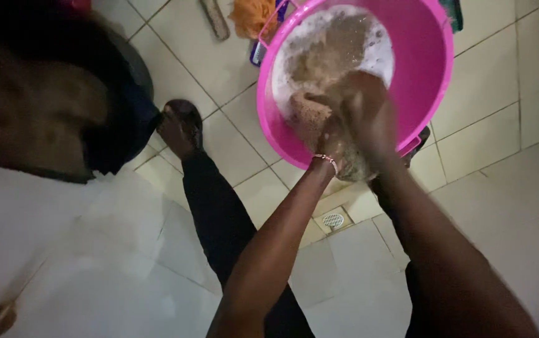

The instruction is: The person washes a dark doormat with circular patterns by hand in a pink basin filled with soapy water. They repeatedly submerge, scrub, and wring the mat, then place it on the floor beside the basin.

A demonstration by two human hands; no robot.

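Both hands, left hand and right hand, clenching soaked brown cloth | dipping into pink basin | foamy brown water lying beyond.

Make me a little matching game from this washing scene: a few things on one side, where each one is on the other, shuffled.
Things:
1. pink basin
2. brown cloth
3. floor drain
4. bracelet

Places:
A. set into the tiled floor, between the two forearms
B. on the left wrist
C. on the tiled floor, holding soapy water
D. gripped by both hands, the left hand and right hand, inside the basin

Pairs: 1-C, 2-D, 3-A, 4-B
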